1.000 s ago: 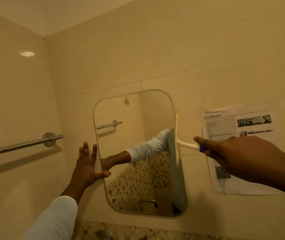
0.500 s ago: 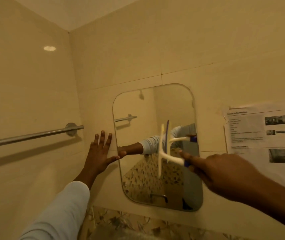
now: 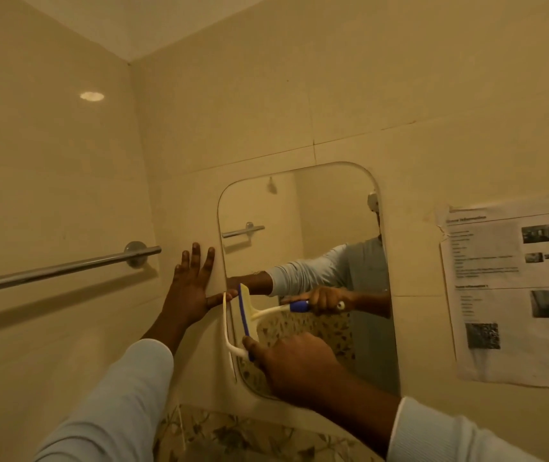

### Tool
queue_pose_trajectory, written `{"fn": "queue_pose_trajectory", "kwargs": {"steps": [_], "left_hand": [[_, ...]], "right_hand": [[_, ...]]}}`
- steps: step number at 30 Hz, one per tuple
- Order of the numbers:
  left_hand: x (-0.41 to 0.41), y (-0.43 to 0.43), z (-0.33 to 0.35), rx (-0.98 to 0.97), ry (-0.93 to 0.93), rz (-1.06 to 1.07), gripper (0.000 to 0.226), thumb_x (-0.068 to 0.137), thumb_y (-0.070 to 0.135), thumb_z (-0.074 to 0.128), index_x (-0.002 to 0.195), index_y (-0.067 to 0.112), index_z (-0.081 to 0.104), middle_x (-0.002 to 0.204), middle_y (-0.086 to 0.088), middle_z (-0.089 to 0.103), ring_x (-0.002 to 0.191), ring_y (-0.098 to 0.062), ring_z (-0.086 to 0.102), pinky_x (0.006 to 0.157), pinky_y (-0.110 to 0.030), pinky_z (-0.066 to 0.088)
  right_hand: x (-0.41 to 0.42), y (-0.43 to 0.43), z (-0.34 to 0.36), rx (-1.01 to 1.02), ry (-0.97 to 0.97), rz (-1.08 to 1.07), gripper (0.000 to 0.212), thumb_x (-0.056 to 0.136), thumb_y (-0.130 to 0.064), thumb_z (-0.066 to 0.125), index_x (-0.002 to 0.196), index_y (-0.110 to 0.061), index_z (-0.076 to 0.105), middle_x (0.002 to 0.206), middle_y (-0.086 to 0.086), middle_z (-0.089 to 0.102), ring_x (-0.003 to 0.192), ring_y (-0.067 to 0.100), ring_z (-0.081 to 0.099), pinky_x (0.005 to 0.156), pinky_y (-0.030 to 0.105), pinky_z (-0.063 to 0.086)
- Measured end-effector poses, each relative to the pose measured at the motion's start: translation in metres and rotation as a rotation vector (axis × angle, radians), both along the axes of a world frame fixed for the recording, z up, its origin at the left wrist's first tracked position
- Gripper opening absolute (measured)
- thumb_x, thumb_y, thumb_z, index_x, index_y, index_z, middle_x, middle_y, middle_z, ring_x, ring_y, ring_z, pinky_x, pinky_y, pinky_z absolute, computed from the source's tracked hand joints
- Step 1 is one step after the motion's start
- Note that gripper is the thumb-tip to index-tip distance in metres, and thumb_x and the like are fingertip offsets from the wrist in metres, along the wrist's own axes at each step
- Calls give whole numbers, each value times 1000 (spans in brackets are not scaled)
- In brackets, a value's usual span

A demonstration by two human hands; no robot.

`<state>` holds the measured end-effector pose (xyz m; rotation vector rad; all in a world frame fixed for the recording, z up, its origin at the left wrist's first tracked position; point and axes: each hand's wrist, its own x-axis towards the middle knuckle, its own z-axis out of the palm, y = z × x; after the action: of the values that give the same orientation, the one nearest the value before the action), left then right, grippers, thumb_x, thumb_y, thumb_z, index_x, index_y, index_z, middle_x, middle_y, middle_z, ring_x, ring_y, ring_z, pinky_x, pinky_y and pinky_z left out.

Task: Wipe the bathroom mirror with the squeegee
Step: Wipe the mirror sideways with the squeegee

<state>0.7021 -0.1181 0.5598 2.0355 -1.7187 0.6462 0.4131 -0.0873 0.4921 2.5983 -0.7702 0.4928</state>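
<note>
While the towel bar (image 3: 63, 268) sits well off to the left and out of my way, I have the left hand (image 3: 190, 288) spread flat on the wall tile just beside the mirror (image 3: 326, 221). Its fingers are straight and the thumb tip reaches the glass edge; it holds nothing and only braces me. Next along, the squeegee (image 3: 226, 325) stands with its blade upright at the mirror's left edge, low on the glass. Its handle runs back into the right hand (image 3: 296, 365), whose fingers are curled round the blue grip. I judge the blade to be at one end of a sideways pass. To do it well I would press the blade's full length evenly on the glass, draw across in one steady stroke, overlap neighbouring bands, and lift the thumb clear of its path. Further right, a paper notice (image 3: 513, 288) is taped near the mirror's far edge, so I would stop short of it.
</note>
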Motion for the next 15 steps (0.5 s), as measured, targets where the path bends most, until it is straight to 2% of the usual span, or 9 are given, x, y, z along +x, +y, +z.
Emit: {"fn": "queue_pose_trajectory", "kwargs": {"steps": [5,8,12,15], "left_hand": [[-2,0,-1,0,-11,21,124,72,90,37,156,24,-25,161,-6,-39,152,-33,-25,126,-56,0],[-2,-1,-1,-11,-1,24,124,74,86,43,156,22,-24,161,-6,-38,153,-34,-25,126,-56,1],[-1,-1,-1,-2,12,3,128,63,99,23,156,23,-24,161,-6,-39,152,-34,-25,125,-55,-1],[0,-1,-1,-7,14,1,131,60,101,19,157,23,-23,160,-5,-40,152,-33,-25,125,-56,0]], "right_hand": [[11,-8,-12,53,-13,-23,62,111,-29,47,164,-31,15,76,4,57,57,18,52,46,27,38],[11,-8,-14,56,-10,-8,64,111,-27,48,165,-29,15,74,4,55,56,18,49,46,27,34],[11,-7,-17,75,11,-7,64,110,-23,47,165,-28,15,72,4,50,55,20,47,46,27,30],[11,-7,-19,80,30,-24,64,110,-23,47,165,-26,15,73,6,51,57,21,48,46,28,32]]}}
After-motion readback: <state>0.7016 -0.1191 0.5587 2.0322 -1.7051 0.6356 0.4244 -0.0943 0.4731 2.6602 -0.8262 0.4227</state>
